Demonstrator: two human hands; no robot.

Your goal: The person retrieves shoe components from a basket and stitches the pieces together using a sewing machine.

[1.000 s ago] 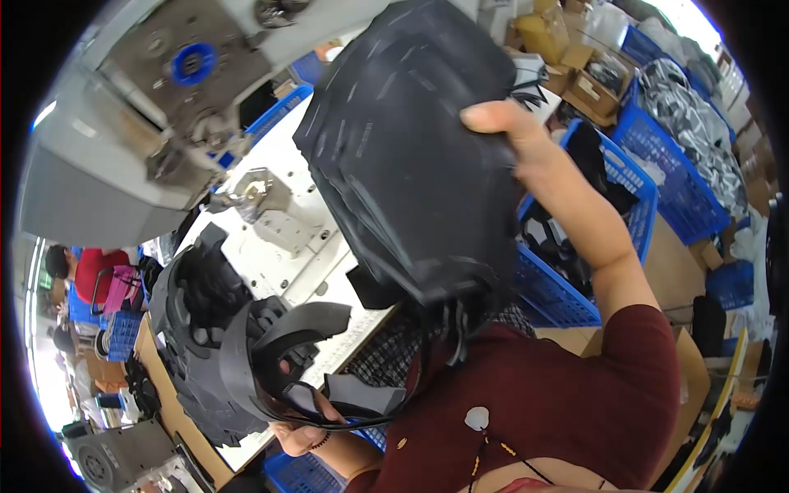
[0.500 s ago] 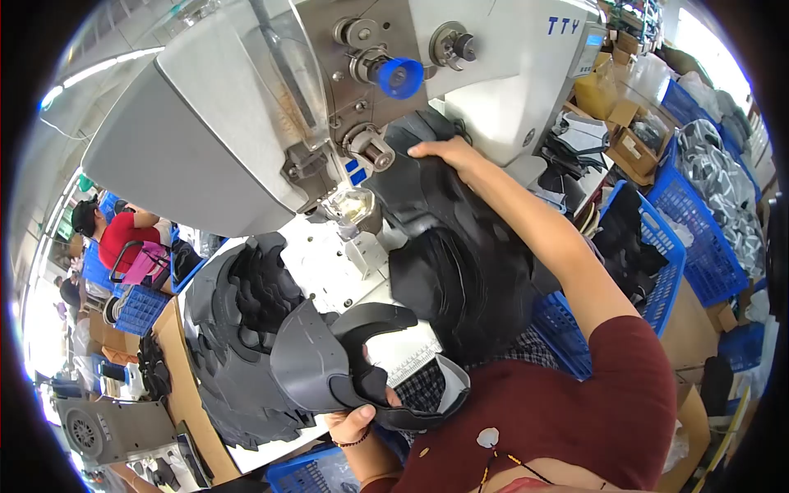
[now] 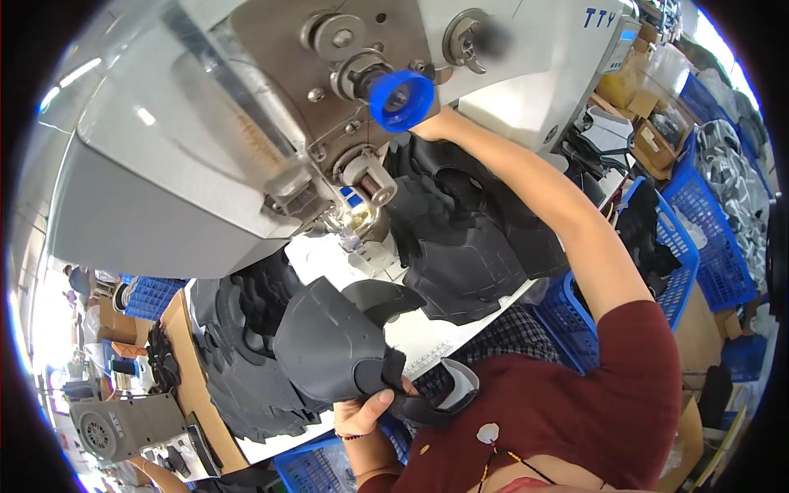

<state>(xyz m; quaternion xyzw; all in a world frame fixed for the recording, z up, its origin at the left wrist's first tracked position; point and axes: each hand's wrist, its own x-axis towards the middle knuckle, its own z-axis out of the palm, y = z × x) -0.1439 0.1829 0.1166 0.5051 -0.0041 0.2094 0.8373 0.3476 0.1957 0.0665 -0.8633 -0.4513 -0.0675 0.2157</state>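
My left hand (image 3: 362, 415) is closed on the edge of a black shoe upper (image 3: 329, 338), thumb on top, near the front of the white machine bed (image 3: 417, 335). The upper curves round towards my body, with a grey inner side showing. My right hand (image 3: 437, 126) reaches behind the blue knob (image 3: 400, 100) of the sewing machine (image 3: 509, 41), above a stack of black uppers (image 3: 464, 267); its fingers are hidden. To the left of the bed, more overlapping black uppers (image 3: 246, 374) lie in a pile. The machine's needle area (image 3: 357, 222) is between the two piles.
Blue crates (image 3: 678, 267) with dark pieces stand at the right, with cardboard boxes (image 3: 657, 144) behind. Another blue crate (image 3: 308, 468) is below the table's front edge. A grey machine head (image 3: 123, 427) sits at the lower left.
My right hand has moved up and away, behind the blue knob. The right stack now lies flatter and more spread. My left hand still holds the upper, turned slightly. The view has shifted closer to the machine.
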